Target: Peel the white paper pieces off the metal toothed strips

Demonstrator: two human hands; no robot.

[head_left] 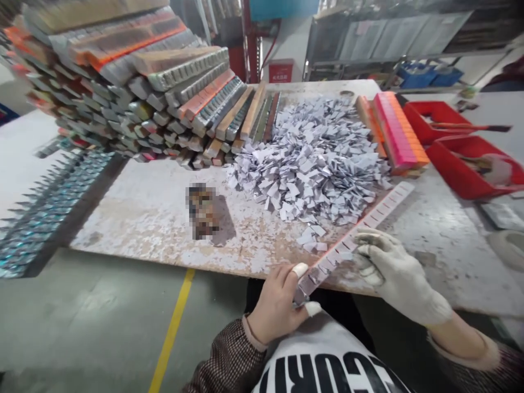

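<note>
My left hand (276, 308), with white covers on the thumb and a fingertip, is closed around the near end of a long narrow bar (347, 243). Small white pieces and dark gaps alternate along the bar, and an orange edge runs down its far side. It slants up and to the right over the table's front edge. Beside its middle, my right hand (395, 273) in a white knitted glove has its fingers curled together; what lies between them is hidden. Just beyond the bar spreads a large heap of small white flat pieces (315, 164), a few lying loose in front.
Stacked wrapped bars (135, 93) fill the back left of the table (139, 218). Spiky metallic strips (49, 213) lie at far left. Pink and orange bars (397, 131) stand right of the heap, beside two red bins (470, 169). A pixelated item (202, 212) sits left of centre.
</note>
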